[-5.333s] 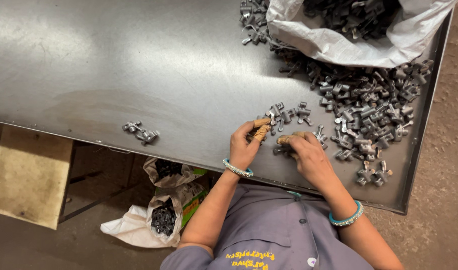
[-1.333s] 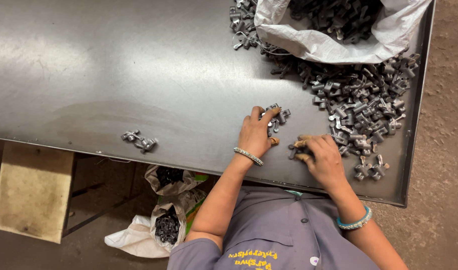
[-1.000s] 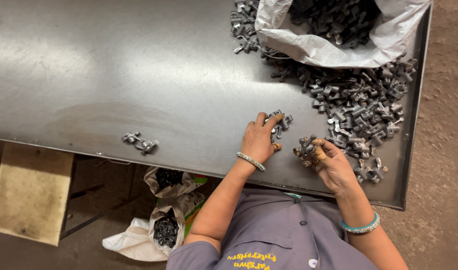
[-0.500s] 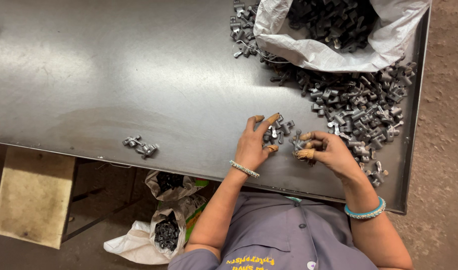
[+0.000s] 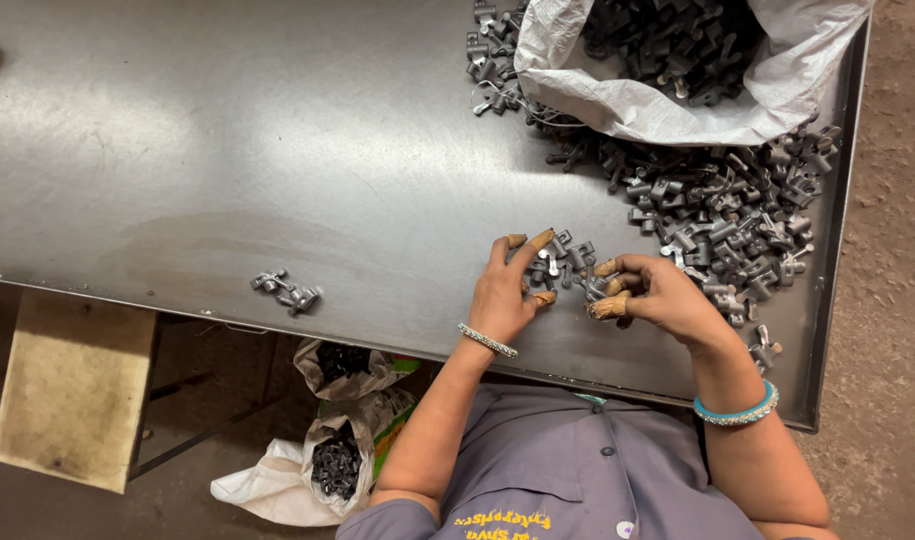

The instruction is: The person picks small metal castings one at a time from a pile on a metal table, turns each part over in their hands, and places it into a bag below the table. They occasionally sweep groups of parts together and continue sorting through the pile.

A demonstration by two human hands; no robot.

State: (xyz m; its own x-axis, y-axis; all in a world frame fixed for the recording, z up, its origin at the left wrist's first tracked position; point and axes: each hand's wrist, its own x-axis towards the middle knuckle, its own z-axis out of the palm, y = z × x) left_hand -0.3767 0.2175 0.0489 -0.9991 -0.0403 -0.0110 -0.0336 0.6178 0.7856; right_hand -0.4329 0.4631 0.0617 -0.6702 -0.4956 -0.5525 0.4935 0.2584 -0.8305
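- The small metal parts (image 5: 562,262) are grey, dull and angular, like little cast brackets; a handful lies between the two hands, near the front edge of the metal table (image 5: 227,170).
- The left hand (image 5: 505,290) rests on the table with fingers spread, touching these parts; it grips nothing that I can see.
- The right hand (image 5: 657,295) is curled, with tan covers on the fingertips (image 5: 609,308); whether they pinch a part I cannot tell.
- A large heap of the same parts (image 5: 722,205) spreads at the right side, spilling from a white woven sack (image 5: 627,95) at the back right corner.
- A few separate parts (image 5: 285,291) lie at the front edge, more to the left.
- The table is smooth, worn sheet steel; under it stand plastic bags with dark parts (image 5: 335,465) on a dirt floor (image 5: 897,250).
- Compared with half a second ago, the hands are almost in the same place; the right one has come slightly closer to the left.
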